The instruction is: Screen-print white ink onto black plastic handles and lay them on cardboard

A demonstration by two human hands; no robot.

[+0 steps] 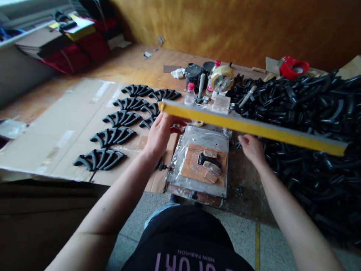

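1. The left hand (pixel 163 134) has bent fingers, partly behind a yellow bar (pixel 251 127); I can't tell if they grip.
2. The right hand (pixel 252 149) has curled fingers; I can't tell if they hold anything.
3. Between the fingers, nearer the body, a black curved piece (pixel 210 160) lies on a wooden board (pixel 191 170).
4. Below the fingers, the shirt (pixel 189 247) says "G-SPORT" and "NEW FASHION".

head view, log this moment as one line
left hand at yellow bar's left end; right hand below bar; black handle on wooden board; black parts rowed on cardboard
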